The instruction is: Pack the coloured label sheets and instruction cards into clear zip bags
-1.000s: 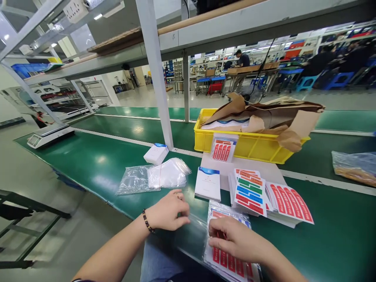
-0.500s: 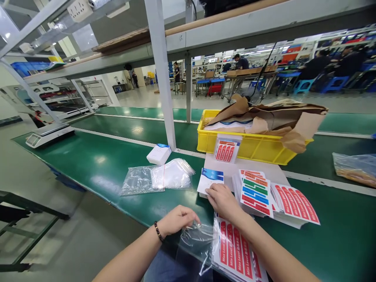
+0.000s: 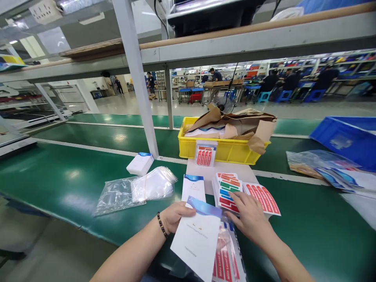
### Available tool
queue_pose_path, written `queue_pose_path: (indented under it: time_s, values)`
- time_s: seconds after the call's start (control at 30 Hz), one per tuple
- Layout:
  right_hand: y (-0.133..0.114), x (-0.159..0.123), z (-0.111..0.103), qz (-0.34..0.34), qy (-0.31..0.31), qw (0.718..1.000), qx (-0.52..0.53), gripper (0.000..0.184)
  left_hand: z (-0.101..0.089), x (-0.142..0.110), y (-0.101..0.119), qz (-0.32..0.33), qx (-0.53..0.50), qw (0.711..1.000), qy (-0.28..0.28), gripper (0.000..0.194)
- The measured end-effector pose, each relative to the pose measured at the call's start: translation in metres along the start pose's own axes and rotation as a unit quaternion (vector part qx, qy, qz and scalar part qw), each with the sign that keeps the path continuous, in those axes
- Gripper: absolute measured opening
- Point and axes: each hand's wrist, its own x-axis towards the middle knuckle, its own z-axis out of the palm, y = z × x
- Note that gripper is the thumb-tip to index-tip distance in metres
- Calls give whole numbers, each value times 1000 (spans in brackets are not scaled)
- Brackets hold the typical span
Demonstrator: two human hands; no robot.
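Observation:
My left hand [image 3: 179, 215] pinches a white leaflet [image 3: 195, 239] with a blue printed band along its top, thumb on its face. Behind it lies a stack of like leaflets [image 3: 193, 190]. My right hand [image 3: 249, 213] has its fingers apart, with fingertips touching the stack of multicoloured sticker sheets [image 3: 230, 190]. Beside that stack is a pile of red-and-white sticker sheets [image 3: 263, 197]. Under and right of the held leaflet, near the front edge, are more red label sheets [image 3: 226, 262], with clear plastic about them.
Clear plastic bags [image 3: 154, 186] and a small white stack with a blue top [image 3: 140, 163] lie left. A yellow crate [image 3: 219, 150] with brown paper stands behind. A blue bin [image 3: 346, 137] and bagged papers [image 3: 337, 172] are right. A shelf post [image 3: 136, 78] rises from the bench.
My right hand has moved from the leaflet stack rightward to the multicoloured sticker sheets. A leaflet is now in my left hand, which was by the clear bag. The view has turned right.

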Motion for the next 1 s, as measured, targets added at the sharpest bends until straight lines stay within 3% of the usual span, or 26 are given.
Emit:
queue_pose_path:
  time_s: [0.1,0.17,0.3,0.37,0.5,0.57,0.7,1.0]
  values:
    - [14,-5,3,-9,-40,999,25,24,4,24,-4,-32,14,999,-14,27]
    - [14,-3,-3,-12,-42,997,58,23,-1,36,-9,-47,13,999,-23,27]
    - [4,7,-18,12,86,993,81,20,-13,47,-12,-64,-26,998,-8,35]
    - [-10,12,-23,-31,125,987,94,19,-13,49,-8,-30,-62,998,10,44]
    - [-49,16,-23,-226,12,965,129,25,-9,52,1,29,-110,994,0,62]
    - [-64,15,-20,-269,-43,952,138,25,-10,53,1,22,-101,994,25,56]
    - [-71,13,-14,-276,-77,947,144,23,-15,52,-5,33,-61,995,68,41]
    - [-67,13,-25,-242,-107,951,160,17,-8,51,-10,94,22,993,74,40]
